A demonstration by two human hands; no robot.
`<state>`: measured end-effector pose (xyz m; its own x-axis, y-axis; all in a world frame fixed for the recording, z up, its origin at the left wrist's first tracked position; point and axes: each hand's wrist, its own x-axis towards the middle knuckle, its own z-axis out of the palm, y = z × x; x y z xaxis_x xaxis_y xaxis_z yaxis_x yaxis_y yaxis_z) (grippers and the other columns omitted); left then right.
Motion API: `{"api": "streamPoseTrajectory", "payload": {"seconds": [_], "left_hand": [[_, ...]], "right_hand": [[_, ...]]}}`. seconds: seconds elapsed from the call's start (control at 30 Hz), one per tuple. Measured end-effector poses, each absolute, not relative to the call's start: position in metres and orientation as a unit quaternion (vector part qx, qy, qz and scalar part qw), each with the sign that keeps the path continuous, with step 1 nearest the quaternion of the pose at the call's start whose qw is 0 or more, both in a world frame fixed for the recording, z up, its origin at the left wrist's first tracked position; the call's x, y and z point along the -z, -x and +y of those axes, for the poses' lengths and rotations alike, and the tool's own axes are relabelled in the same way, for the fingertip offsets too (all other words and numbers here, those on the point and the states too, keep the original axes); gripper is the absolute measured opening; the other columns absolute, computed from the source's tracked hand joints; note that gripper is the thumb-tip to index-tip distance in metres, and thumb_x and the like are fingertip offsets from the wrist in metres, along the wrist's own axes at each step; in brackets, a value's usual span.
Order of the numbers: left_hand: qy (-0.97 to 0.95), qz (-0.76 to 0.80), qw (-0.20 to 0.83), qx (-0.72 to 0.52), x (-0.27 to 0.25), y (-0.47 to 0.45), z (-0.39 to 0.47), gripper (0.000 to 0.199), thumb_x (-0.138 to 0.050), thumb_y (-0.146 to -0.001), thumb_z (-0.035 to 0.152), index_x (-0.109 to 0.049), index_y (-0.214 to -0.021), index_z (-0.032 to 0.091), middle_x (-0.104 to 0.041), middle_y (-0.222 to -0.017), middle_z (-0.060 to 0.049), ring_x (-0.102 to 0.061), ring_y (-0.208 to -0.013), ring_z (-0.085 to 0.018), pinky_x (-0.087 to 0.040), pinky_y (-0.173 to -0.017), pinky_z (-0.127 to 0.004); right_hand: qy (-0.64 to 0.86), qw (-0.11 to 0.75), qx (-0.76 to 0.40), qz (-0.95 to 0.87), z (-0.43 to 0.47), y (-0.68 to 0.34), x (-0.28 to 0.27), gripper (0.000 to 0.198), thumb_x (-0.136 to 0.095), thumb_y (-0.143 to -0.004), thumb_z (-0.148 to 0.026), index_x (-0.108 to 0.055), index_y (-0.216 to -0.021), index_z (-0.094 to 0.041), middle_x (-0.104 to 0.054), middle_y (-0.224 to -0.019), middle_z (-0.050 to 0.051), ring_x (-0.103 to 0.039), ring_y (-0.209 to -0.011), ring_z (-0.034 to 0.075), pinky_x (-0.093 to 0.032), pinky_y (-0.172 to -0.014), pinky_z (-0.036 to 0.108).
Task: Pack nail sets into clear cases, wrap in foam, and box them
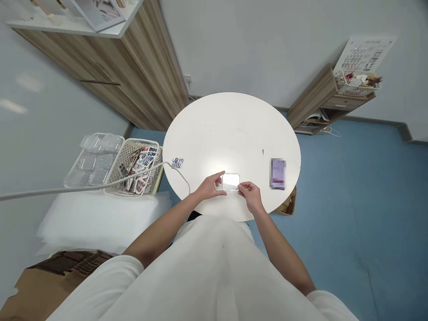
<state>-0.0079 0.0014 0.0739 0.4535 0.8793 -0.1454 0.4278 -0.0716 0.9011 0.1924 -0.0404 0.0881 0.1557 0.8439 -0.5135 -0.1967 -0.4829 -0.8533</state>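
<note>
A small clear plastic box point(231, 182), rectangular with rounded corners, is at the near part of the white round table point(230, 120). My left hand point(211, 186) spans its left end, index finger at the far edge and thumb at the near edge. At the near right corner, the fingertips of my right hand point(250, 195) pinch the box's edge. Glare whitens the box's face, so I cannot make out whether anything lies inside.
Left on the table lies a sheet of press-on nails point(177, 162), a grey cable point(147, 170) crossing beside it. A blurred purple item point(277, 174) lies right. Beyond the left edge stand a basket of nail sheets point(155, 171) and a basket of clear boxes point(75, 167).
</note>
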Motion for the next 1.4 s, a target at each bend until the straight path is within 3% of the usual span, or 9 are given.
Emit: {"api": "streamPoseTrajectory", "payload": {"seconds": [0.17,0.27,0.37,0.5,0.67,1.07,1.4], "left_hand": [[-0.685,0.473,0.508,-0.220,-0.078,0.009,0.003,0.080,-0.077,-0.053,0.033,-0.046,-0.126,0.025,-0.049,-0.074,0.003,-0.046,-0.066,-0.012,-0.042,-0.069,-0.028],[-0.679,0.470,0.519,-0.219,-0.081,0.011,0.002,0.077,-0.077,-0.053,0.032,-0.047,-0.124,0.025,-0.045,-0.069,0.005,-0.045,-0.064,-0.011,-0.041,-0.066,-0.026],[-0.676,0.463,0.528,-0.223,-0.082,0.011,0.001,0.075,-0.076,-0.054,0.032,-0.047,-0.123,0.025,-0.043,-0.067,0.006,-0.044,-0.063,-0.010,-0.040,-0.065,-0.026],[-0.668,0.469,0.536,-0.217,-0.082,0.009,-0.002,0.075,-0.076,-0.054,0.033,-0.047,-0.122,0.025,-0.043,-0.066,0.006,-0.043,-0.062,-0.010,-0.040,-0.065,-0.026],[-0.662,0.468,0.543,-0.218,-0.080,0.008,-0.005,0.075,-0.075,-0.055,0.034,-0.045,-0.124,0.025,-0.045,-0.068,0.006,-0.045,-0.063,-0.010,-0.040,-0.065,-0.026],[-0.634,0.489,0.557,-0.220,-0.078,0.001,-0.010,0.075,-0.076,-0.054,0.034,-0.046,-0.122,0.024,-0.047,-0.067,0.006,-0.047,-0.062,-0.010,-0.041,-0.062,-0.026],[-0.616,0.491,0.578,-0.214,-0.079,0.000,-0.011,0.076,-0.078,-0.051,0.035,-0.046,-0.119,0.023,-0.040,-0.063,0.008,-0.044,-0.060,-0.009,-0.038,-0.060,-0.024]], "right_hand": [[0.615,0.406,-0.596,-0.317,-0.042,-0.196,-0.086,0.031,-0.070,-0.061,-0.043,-0.060,-0.075,-0.018,-0.061,-0.074,0.001,-0.059,-0.068,0.013,-0.051,-0.068,0.032],[0.615,0.355,-0.555,-0.433,-0.036,-0.209,-0.089,0.036,-0.069,-0.063,-0.043,-0.059,-0.089,-0.020,-0.063,-0.089,0.003,-0.060,-0.070,0.014,-0.050,-0.073,0.037],[0.571,0.297,-0.494,-0.585,-0.026,-0.223,-0.094,0.053,-0.074,-0.059,-0.038,-0.056,-0.107,-0.026,-0.057,-0.115,0.006,-0.058,-0.097,0.021,-0.045,-0.087,0.041],[0.502,0.204,-0.454,-0.708,-0.018,-0.230,-0.097,0.063,-0.076,-0.056,-0.035,-0.053,-0.114,-0.029,-0.040,-0.138,0.004,-0.042,-0.123,0.026,-0.038,-0.097,0.045],[0.487,0.178,-0.440,-0.734,-0.016,-0.226,-0.090,0.055,-0.071,-0.065,-0.031,-0.052,-0.116,-0.029,-0.042,-0.137,0.004,-0.041,-0.124,0.025,-0.037,-0.100,0.045],[0.503,0.215,-0.471,-0.693,-0.014,-0.227,-0.090,0.056,-0.075,-0.057,-0.025,-0.056,-0.109,-0.026,-0.051,-0.129,0.005,-0.049,-0.117,0.026,-0.039,-0.098,0.045],[0.496,0.257,-0.543,-0.627,-0.013,-0.229,-0.084,0.056,-0.078,-0.050,-0.025,-0.060,-0.103,-0.024,-0.053,-0.125,0.007,-0.054,-0.109,0.024,-0.040,-0.096,0.044]]}}
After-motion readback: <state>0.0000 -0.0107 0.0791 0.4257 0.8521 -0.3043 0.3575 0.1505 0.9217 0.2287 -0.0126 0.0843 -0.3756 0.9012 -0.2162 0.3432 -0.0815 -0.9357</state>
